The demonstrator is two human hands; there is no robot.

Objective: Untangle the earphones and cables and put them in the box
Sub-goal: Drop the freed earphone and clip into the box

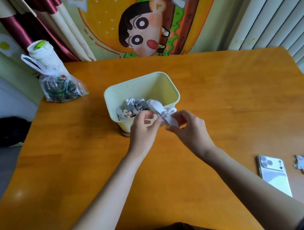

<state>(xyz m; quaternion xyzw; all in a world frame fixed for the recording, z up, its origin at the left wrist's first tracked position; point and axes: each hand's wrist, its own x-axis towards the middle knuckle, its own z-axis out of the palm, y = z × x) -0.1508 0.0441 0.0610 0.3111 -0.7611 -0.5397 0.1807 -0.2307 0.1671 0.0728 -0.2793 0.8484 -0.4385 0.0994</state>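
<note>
We find the white cable bundle (156, 106) at the near rim of the pale yellow box (175, 94) on the desk (230, 107). The left hand (145, 128) pinches its wrapped middle and the right hand (189, 129) grips its near end. Its long axis runs diagonally, the far end pointing into the box over the piled earphones (135, 105).

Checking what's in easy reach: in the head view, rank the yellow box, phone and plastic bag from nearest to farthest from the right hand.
From the right hand, holding the white cable bundle:
1. yellow box, just ahead of it, in the middle.
2. phone, on the near right.
3. plastic bag, at the far left corner.
</note>
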